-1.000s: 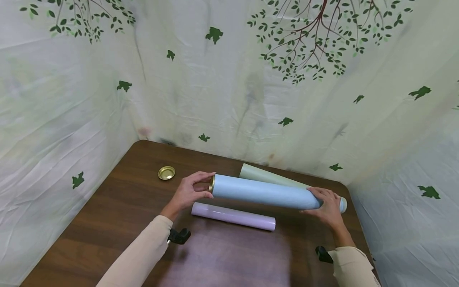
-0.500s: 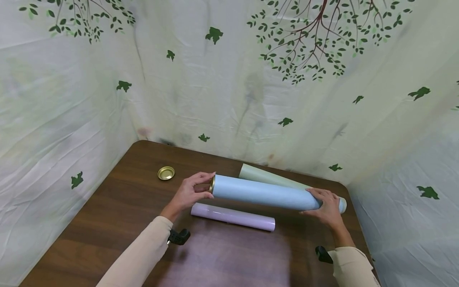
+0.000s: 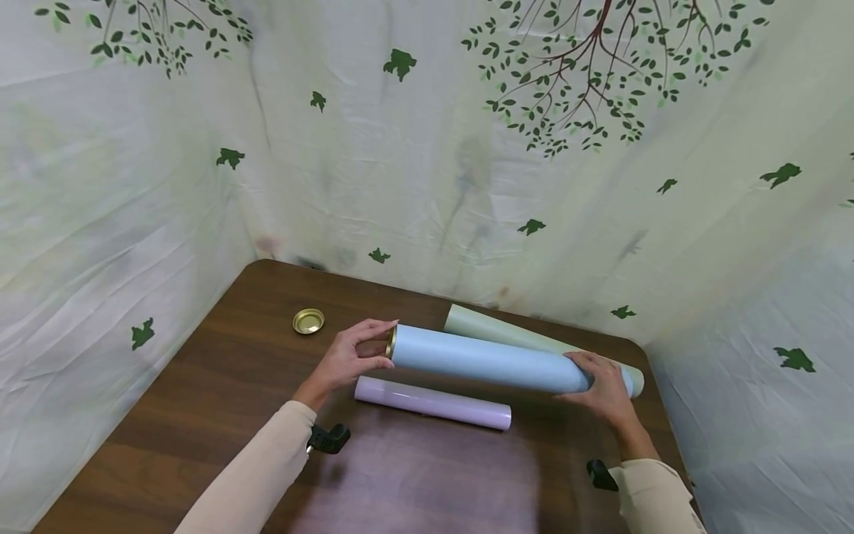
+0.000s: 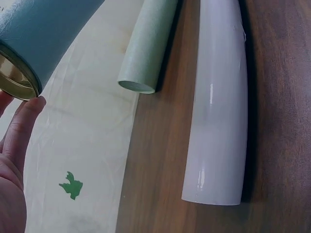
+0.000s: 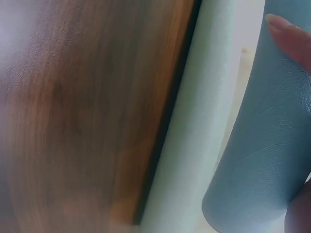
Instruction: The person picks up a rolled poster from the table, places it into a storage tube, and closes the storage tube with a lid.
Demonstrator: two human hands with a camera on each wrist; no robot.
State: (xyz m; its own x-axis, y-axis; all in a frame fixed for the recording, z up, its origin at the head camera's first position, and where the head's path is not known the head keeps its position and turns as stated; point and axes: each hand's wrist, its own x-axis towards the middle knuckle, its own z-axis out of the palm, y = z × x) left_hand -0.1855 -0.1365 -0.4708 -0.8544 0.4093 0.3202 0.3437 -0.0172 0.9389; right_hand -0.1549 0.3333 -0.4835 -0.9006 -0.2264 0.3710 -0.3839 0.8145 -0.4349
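A: Holding a blue tube (image 3: 487, 360) level above the worktop (image 3: 220, 415), both hands on it. Left hand (image 3: 347, 358) at the tube's gold-rimmed end, thumb and fingers curled round that rim. Right hand (image 3: 603, 386) wrapped over the far end, fingers curved across the top.

B: Wrist views agree? Left wrist shows the gold rim (image 4: 17, 80) with a fingertip just under it. Right wrist shows fingers (image 5: 289, 39) lying on the blue surface.

A: Agreed. Tube is lifted; it runs left to right, slightly downhill toward the right hand.

B: Around it?

A: Lilac roll (image 3: 434, 401) flat on the worktop, just in front of the tube, nearer the person. Pale green roll (image 3: 507, 332) behind, partly hidden, its end by the wall cloth. Gold lid (image 3: 308, 321) lying by itself, left of the left hand, apart from it.

B: Backdrop?

A: Leaf-printed cloth (image 3: 427, 148) on all sides.
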